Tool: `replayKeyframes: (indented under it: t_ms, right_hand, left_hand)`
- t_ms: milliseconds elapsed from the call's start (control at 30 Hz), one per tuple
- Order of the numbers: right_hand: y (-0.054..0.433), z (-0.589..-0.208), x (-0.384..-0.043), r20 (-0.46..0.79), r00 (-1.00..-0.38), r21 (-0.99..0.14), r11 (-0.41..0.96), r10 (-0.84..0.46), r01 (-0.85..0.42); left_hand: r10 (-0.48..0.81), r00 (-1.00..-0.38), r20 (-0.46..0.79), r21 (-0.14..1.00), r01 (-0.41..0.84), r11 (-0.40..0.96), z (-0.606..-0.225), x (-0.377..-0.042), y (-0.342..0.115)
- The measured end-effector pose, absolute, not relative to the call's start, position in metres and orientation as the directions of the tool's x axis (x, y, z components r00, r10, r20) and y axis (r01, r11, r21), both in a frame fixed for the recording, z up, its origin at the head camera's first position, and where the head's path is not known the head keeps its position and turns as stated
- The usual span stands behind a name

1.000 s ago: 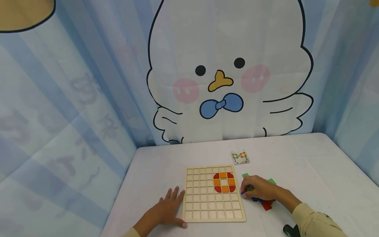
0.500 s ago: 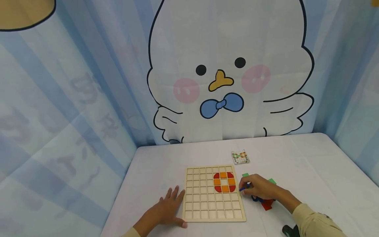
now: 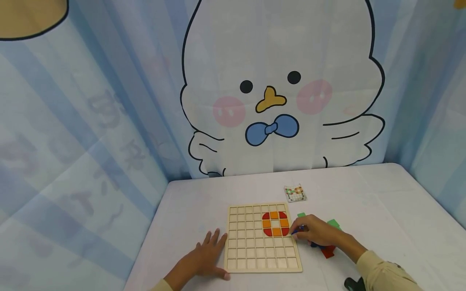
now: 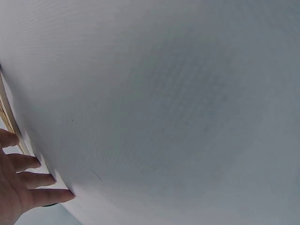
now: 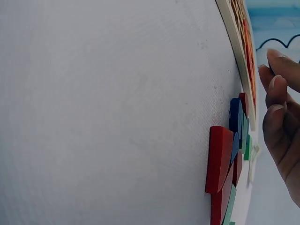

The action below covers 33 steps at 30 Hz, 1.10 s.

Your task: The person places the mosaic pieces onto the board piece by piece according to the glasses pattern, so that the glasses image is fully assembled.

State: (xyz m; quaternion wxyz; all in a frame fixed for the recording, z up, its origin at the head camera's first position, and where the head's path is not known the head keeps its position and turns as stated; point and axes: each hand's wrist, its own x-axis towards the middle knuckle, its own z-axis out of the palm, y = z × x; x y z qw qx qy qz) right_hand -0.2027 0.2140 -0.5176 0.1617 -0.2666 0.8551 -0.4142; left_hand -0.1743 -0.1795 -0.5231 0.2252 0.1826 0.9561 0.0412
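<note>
A wooden grid board (image 3: pixel 251 252) lies on the table. Near its upper right, red quarter-round tiles (image 3: pixel 267 232) and orange square tiles (image 3: pixel 274 215) form a ring around one bare cell. My left hand (image 3: pixel 205 256) rests at the board's left edge, fingers spread and fairly straight; in the left wrist view its fingertips (image 4: pixel 35 162) reach the board's side. My right hand (image 3: pixel 314 231) pinches a small blue tile (image 3: pixel 296 231) at the board's right edge, just beside the ring. That tile is mostly hidden by the fingers, so its full shape cannot be told.
Loose tiles lie partly under the right forearm: red (image 3: pixel 328 252), green (image 3: pixel 333 223) and blue ones, also seen as a red block (image 5: pixel 219 159) and a blue block (image 5: pixel 236 115). Behind the board lies a small pattern card (image 3: pixel 295 193). A dark object (image 3: pixel 353 284) sits near the right sleeve.
My right hand has moved left from the loose tiles to the board's edge, carrying the blue tile. The left hand and the board have stayed put.
</note>
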Motion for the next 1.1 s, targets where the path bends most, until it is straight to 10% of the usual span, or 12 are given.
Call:
replayKeyframes:
  t_ms: [1100]
  right_hand:
    - [0.191,-0.526,-0.202,-0.046,-0.797,-0.713,0.579,-0.602,-0.396]
  left_hand:
    - [0.356,-0.833,-0.423,0.14,0.328,0.934,-0.512,-0.172,-0.175]
